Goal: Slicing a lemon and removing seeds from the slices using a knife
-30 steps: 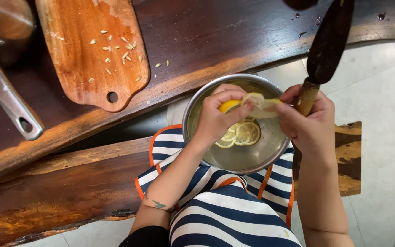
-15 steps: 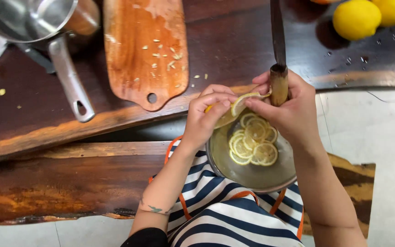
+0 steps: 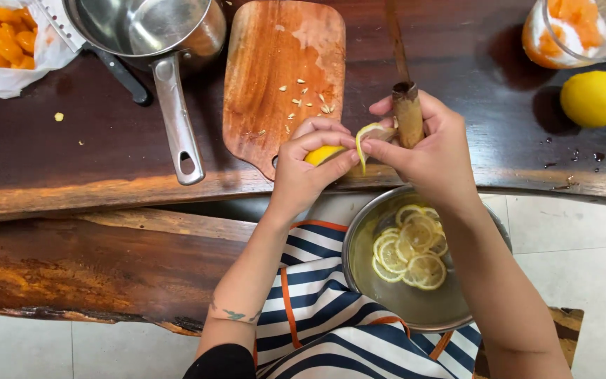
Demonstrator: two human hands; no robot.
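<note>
Yellow lemon (image 3: 322, 154) sits clenched in your left hand (image 3: 308, 172) above the desk's near edge; your right hand (image 3: 435, 151) grips a knife (image 3: 407, 116) by its wooden handle and pinches a cut slice (image 3: 367, 135). Judge the fruit wet, slippery, soft; hold it by the rind. Dark wooden desk (image 3: 50, 161) carries a cutting board (image 3: 282, 77); a steel bowl (image 3: 415, 309) of slices rests below.

A kitchen: wooden counter (image 3: 71, 161), saucepan (image 3: 149, 28), cutting board (image 3: 282, 70), lemons (image 3: 596, 98).
</note>
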